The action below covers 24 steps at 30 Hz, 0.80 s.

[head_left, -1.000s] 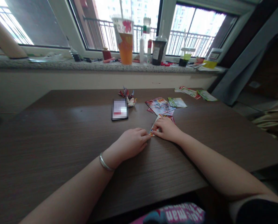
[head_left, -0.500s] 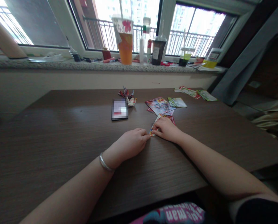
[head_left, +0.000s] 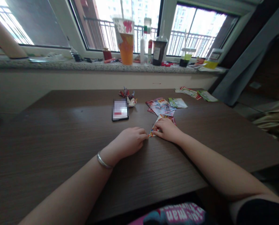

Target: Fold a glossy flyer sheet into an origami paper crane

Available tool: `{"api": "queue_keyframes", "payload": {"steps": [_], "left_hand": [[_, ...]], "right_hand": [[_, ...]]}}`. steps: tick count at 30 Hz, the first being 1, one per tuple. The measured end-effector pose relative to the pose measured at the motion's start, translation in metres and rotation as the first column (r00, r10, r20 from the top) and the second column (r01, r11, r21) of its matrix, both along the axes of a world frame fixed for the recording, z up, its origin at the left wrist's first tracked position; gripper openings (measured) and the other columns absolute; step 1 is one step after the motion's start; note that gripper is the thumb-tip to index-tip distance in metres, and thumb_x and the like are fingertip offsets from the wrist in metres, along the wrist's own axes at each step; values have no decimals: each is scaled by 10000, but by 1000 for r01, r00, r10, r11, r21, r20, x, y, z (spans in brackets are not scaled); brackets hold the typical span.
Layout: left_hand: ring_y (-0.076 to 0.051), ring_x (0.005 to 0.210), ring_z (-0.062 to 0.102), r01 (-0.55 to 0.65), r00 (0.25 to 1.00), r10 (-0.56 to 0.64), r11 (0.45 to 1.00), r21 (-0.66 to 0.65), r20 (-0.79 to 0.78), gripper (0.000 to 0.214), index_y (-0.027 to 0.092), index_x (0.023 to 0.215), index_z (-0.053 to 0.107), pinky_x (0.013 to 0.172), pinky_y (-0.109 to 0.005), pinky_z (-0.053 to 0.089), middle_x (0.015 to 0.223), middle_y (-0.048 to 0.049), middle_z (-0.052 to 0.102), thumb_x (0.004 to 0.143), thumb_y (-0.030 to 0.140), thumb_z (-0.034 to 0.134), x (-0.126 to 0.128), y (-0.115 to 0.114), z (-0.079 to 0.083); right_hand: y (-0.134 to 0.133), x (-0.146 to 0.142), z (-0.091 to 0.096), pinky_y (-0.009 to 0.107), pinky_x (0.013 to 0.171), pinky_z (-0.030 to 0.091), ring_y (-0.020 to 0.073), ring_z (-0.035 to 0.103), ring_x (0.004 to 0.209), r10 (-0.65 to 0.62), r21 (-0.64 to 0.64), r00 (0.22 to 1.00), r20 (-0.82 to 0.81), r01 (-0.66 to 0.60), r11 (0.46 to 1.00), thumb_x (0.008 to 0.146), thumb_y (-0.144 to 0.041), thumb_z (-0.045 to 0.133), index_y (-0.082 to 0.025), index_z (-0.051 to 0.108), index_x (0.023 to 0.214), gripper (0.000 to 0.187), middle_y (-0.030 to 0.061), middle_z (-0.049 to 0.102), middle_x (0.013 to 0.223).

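The paper (head_left: 151, 134) is being held down on the counter (head_left: 66, 137) by the right grip (head_left: 168, 130), its curled fingers being rested over it; whether an edge is being pinched cannot be told. The paper is being partly covered — only its left side and near tip are being exposed, left of the right thumb. Just beside that tip, the left grip (head_left: 131, 141) is being held with fingers close together — whether the tip is being pinched cannot be told. Beyond the right grip, space is being taken up by overlapping leaflets (head_left: 160, 106); beyond the left, by a device (head_left: 120, 110).
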<state>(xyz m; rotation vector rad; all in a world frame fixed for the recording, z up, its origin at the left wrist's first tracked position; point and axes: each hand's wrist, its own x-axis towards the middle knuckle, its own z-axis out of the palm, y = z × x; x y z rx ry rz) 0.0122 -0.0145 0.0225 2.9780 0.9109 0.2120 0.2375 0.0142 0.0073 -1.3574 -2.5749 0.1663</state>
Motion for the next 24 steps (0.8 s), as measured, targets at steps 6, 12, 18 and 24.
{"api": "queue_keyframes", "payload": {"steps": [6, 12, 18, 24], "left_hand": [[-176, 998, 606, 18, 985, 4, 992, -121, 175, 224, 193, 1002, 630, 917, -305, 479, 1061, -40, 661, 862, 115, 472, -5, 6, -8], [-190, 1000, 608, -19, 979, 45, 991, -131, 197, 244, 195, 1096, 595, 892, -333, 491, 1066, -56, 660, 874, 162, 500, -3, 5, -10], [-200, 988, 610, -34, 982, 53, 994, -105, 182, 264, 186, 1123, 599, 888, -343, 486, 1046, -69, 668, 870, 169, 527, -3, 5, -9], [-194, 1071, 582, 37, 981, -17, 994, -102, 191, 244, 195, 1099, 630, 969, -363, 454, 1131, -61, 655, 886, 171, 514, -3, 5, -8]], "right_hand": [[-3, -1, 0, 329, 820, 373, 217, 569, 912, 15, 22, 1000, -1, -15, 1000, 864, -359, 622, -189, 677, 834, 182, 62, 689, 864], [-7, -5, 0, 303, 763, 396, 199, 597, 850, -40, -10, 997, -74, 39, 999, 865, -337, 614, -186, 644, 787, 172, 61, 687, 836], [-9, 1, 6, 260, 703, 402, 155, 604, 760, 79, -96, 982, -170, -96, 991, 856, -289, 618, -182, 652, 780, 136, 30, 687, 779], [-10, 5, 15, 273, 772, 413, 146, 613, 774, 227, -109, 952, -205, -252, 961, 855, -268, 628, -193, 692, 765, 133, 11, 706, 772]]}}
